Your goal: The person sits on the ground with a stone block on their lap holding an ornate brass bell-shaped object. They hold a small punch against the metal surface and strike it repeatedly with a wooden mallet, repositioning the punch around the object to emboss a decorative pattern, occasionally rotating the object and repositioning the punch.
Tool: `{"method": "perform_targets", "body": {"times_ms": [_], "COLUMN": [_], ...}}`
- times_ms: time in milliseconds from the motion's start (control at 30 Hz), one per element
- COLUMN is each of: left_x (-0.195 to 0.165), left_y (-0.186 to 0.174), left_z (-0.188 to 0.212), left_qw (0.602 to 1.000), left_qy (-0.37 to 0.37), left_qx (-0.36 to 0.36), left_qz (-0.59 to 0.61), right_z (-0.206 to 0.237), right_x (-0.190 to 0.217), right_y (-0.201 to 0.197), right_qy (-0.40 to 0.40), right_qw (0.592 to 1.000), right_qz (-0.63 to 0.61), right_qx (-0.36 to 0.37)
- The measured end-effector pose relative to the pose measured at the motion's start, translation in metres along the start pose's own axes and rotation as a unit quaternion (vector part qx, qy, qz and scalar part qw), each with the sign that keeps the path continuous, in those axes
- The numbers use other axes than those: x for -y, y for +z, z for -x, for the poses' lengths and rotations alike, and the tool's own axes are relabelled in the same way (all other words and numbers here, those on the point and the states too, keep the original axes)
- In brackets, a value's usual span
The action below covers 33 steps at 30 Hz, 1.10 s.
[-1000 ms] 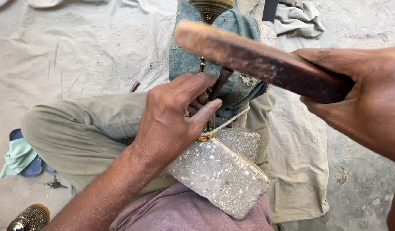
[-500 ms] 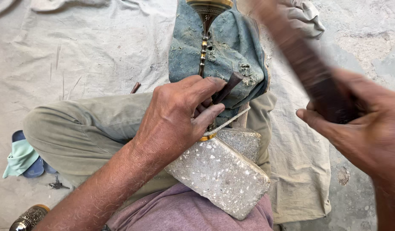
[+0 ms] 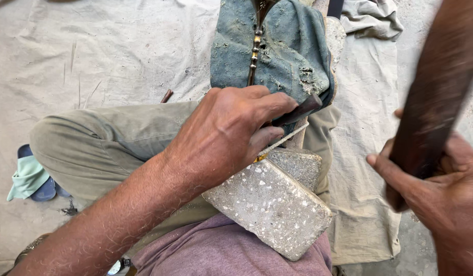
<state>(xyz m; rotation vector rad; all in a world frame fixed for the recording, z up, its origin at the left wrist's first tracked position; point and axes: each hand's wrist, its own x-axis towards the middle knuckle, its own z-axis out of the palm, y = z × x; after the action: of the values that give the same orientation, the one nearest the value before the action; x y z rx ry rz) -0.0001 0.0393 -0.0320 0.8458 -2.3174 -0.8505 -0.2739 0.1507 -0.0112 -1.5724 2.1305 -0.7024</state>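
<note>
Plainly, the left hand (image 3: 226, 133) pinches a dark chisel (image 3: 298, 110) on the stone block (image 3: 272, 204); at three o'clock the right hand (image 3: 441, 189) grips a wooden mallet (image 3: 431, 102). A glancing blow could hit fingers.

Both forearms being left bare, no sleeves showing; hair visible along left forearm (image 3: 118, 214). Left hand (image 3: 226, 133) and right hand (image 3: 441, 199) being kept ungloved, no rings or watch seen. Olive-khaki trousers (image 3: 108, 143) being worn (creased at bent knee). Mauve-purple shirt (image 3: 221, 253) being worn.
</note>
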Motion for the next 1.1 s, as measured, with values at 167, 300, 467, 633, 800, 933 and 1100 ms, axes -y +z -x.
{"method": "perform_targets", "body": {"times_ms": [167,300,467,633,800,933,1100], "left_x": [0.001,0.003,0.003,0.005,0.007,0.0,0.012], "left_y": [-0.001,-0.004,-0.005,-0.004,-0.009,-0.017,-0.011], "left_z": [-0.001,-0.001,-0.005,-0.005,-0.005,-0.009,-0.006], "left_qw": [1.0,0.998,0.998,0.996,0.993,0.989,0.982], "left_qy": [0.015,0.037,0.048,0.054,0.071,0.066,0.128], "left_qx": [0.012,0.06,0.041,0.077,0.091,0.133,0.141], "left_qz": [0.003,-0.001,-0.007,-0.001,0.002,0.014,0.018], "right_z": [0.018,0.034,0.047,0.057,0.068,0.078,0.091], "right_x": [-0.022,-0.043,-0.051,-0.044,-0.045,-0.052,-0.063], "right_y": [0.005,0.008,0.019,0.031,0.043,0.052,0.059], "right_qy": [0.091,0.009,0.039,0.037,-0.025,0.008,-0.032], "right_qw": [0.995,0.999,0.991,0.995,0.997,0.978,0.99], "right_qz": [-0.025,0.038,-0.117,-0.08,-0.038,-0.164,-0.047], "right_qx": [-0.027,-0.017,-0.049,-0.056,-0.06,-0.125,-0.129]}}
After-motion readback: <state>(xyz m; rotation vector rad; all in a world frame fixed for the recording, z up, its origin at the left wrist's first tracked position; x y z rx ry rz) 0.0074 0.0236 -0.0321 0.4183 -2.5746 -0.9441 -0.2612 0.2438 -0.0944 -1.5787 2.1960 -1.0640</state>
